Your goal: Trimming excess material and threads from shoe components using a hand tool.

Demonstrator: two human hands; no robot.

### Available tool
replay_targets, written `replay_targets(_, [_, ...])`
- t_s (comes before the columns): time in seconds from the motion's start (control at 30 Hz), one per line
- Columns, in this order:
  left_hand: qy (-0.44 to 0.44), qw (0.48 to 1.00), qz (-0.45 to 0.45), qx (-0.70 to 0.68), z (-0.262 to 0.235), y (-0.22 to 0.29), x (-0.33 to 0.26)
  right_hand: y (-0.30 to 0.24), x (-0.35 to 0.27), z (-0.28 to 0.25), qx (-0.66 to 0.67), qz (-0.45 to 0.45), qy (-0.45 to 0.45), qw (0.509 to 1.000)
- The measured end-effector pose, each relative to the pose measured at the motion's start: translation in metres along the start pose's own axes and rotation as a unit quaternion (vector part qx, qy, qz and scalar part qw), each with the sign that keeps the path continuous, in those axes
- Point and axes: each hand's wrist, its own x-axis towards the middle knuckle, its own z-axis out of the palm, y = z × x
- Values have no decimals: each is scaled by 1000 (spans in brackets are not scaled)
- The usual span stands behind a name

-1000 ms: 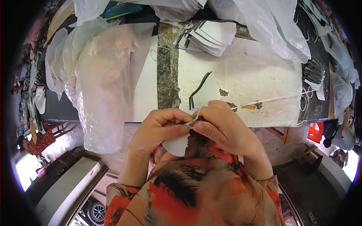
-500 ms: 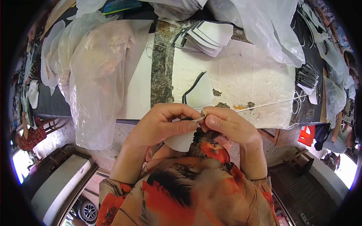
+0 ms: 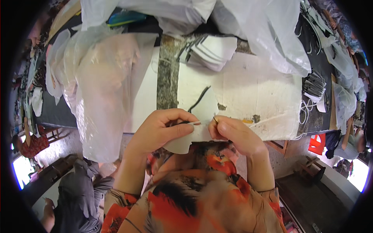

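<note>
Between the thumb and fingers of my left hand [image 3: 165, 126] is a white cut piece [image 3: 178, 144] with a black edge, a short pale strip end sticking out past the fingertips. My right hand [image 3: 239, 134], a little way to the right, is closed in a pinch on a small brass-coloured thing [image 3: 216, 120] too small to identify. The two hands are apart, above the table's near edge. Just beyond them another white piece with a black edge [image 3: 206, 103] lies on the white sheet.
A stack of black-edged white pieces [image 3: 215, 52] lies farther back. Clear plastic bags [image 3: 103, 89] cover the left, with more plastic [image 3: 268, 35] behind. At right are a bundle of dark-edged pieces [image 3: 314, 86] and coiled white cord [image 3: 307, 110]. A person in grey [image 3: 79, 198] is at lower left.
My hands have parted, the right moving away to the right. The white cord stretched from them across the table no longer shows plainly. A person in grey has come into view at lower left.
</note>
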Motion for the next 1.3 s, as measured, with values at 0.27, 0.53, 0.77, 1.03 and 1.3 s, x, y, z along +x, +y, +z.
replay_targets(0.27, [254, 806, 277, 457, -23, 8, 38, -18, -17, 8, -108, 91, 26, 990])
replay_targets(0.53, [241, 780, 265, 513, 35, -13, 48, -16, -11, 2, -308, 33, 238, 920])
replay_targets(0.77, [233, 790, 315, 472, 34, -31, 40, -16, -5, 0, -402, -87, 146, 900])
replay_targets(1.03, [-33, 996, 83, 29, 25, 11, 37, -16, -10, 16, -460, -186, -37, 867])
replay_targets(1.3, [8, 995, 35, -92, 44, 1, 47, -4, -7, 18, -483, -215, -48, 847])
